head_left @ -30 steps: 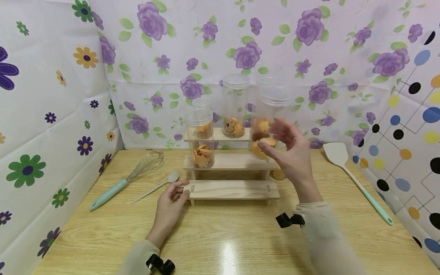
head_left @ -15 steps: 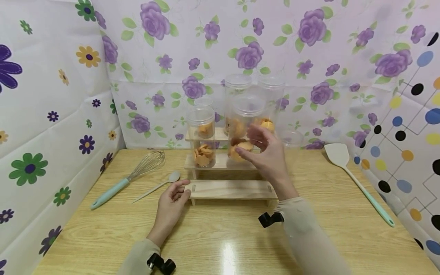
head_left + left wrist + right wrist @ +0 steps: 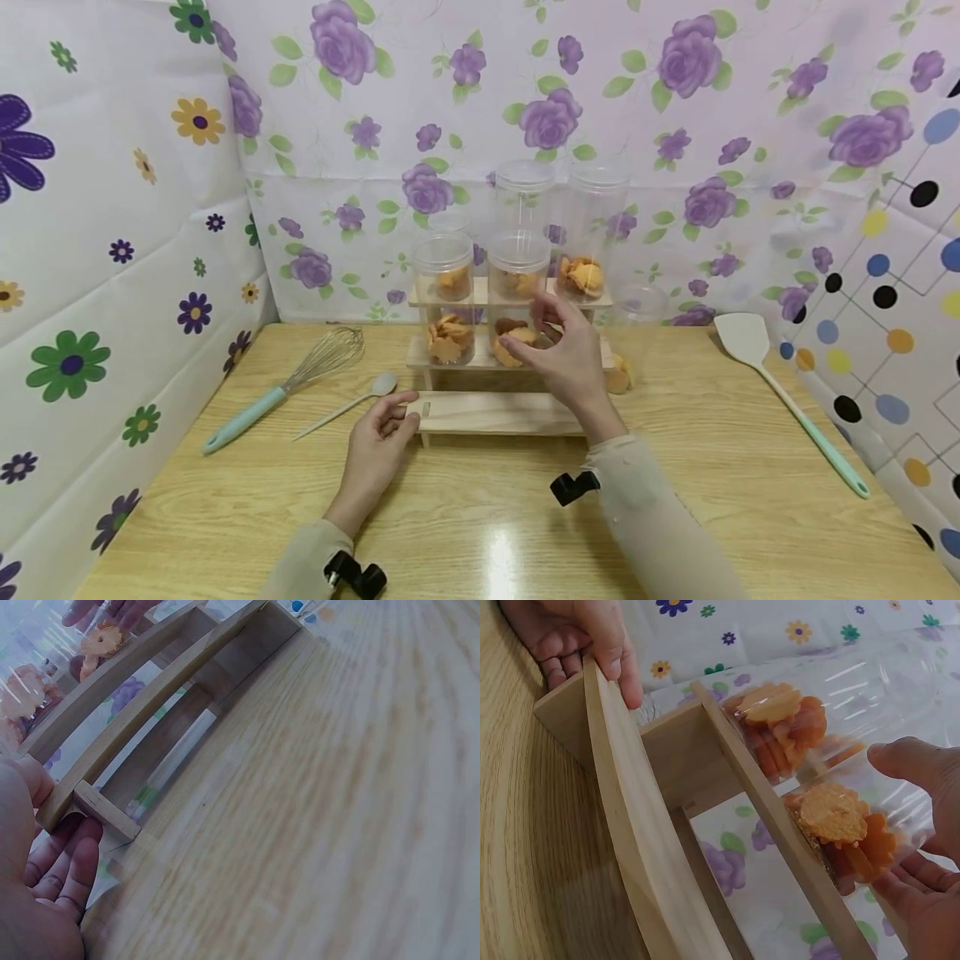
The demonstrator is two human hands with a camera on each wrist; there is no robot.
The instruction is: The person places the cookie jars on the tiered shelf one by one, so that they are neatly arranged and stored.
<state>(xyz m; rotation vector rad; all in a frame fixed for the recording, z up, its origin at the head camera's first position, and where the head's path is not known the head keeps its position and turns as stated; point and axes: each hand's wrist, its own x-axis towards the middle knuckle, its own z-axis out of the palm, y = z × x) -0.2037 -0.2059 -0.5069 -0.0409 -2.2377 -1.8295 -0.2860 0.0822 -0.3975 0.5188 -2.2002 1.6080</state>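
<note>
A three-step wooden rack (image 3: pixel 495 412) stands on the table. My left hand (image 3: pixel 375 437) grips the left end of its lowest step, thumb above and fingers beneath in the left wrist view. On the middle step, my right hand (image 3: pixel 566 354) holds a clear jar (image 3: pixel 517 258) of orange flower-shaped crackers around its lower part. That jar is upright, its base at the step; the right wrist view shows thumb and fingers (image 3: pixel 907 761) on either side of it. A similar jar (image 3: pixel 444 275) stands to its left. More clear jars, including one tall jar (image 3: pixel 592 221), occupy the top step.
Another clear jar (image 3: pixel 637 333) with crackers stands on the table behind the rack's right end. A whisk (image 3: pixel 281 392) and a small spoon (image 3: pixel 348 406) lie at left. A white turner (image 3: pixel 787 400) with a green handle lies at right. Patterned cloth surrounds the table.
My right hand has carried the jar leftward and down from the right side to the middle step, beside the left jar. The left hand has kept its grip on the rack.
</note>
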